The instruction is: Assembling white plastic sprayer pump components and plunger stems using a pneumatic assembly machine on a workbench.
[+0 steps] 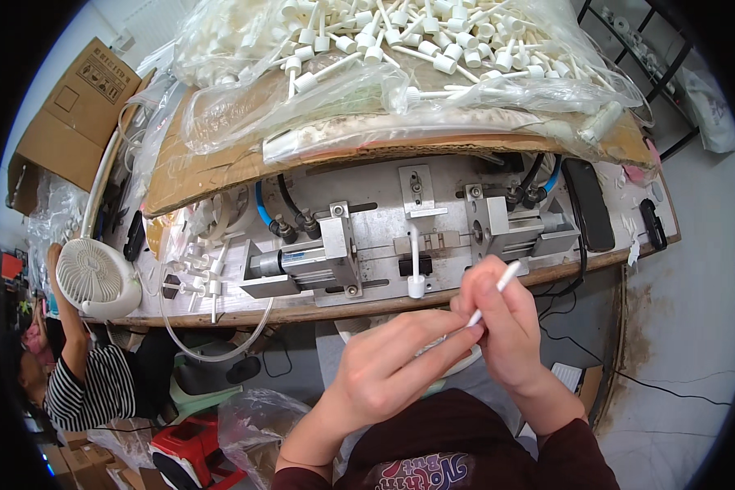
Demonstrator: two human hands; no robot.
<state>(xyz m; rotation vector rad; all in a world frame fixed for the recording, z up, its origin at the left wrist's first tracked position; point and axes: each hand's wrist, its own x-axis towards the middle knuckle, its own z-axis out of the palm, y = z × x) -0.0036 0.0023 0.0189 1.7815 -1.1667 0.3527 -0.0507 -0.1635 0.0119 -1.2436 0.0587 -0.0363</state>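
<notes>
A thin white plastic stem [507, 278] is gripped between the thumb and fingers of my right hand [506, 331], slanting up to the right. My left hand [384, 359] meets it lower down, its fingertips closed round the hidden lower part; what sits at that end does not show. Just beyond my hands, a white capped stem [416, 282] rests at the middle of the metal fixture [416, 192], cap toward me. Two pneumatic cylinders [306, 268] [527, 233] flank it.
White capped stems [457, 49] are heaped on a cardboard-covered shelf [212, 175] behind the fixture. Loose white parts [196, 273] and a white fan [98, 278] are at left, near a seated person [90, 384]. A black phone [588, 204] lies at right.
</notes>
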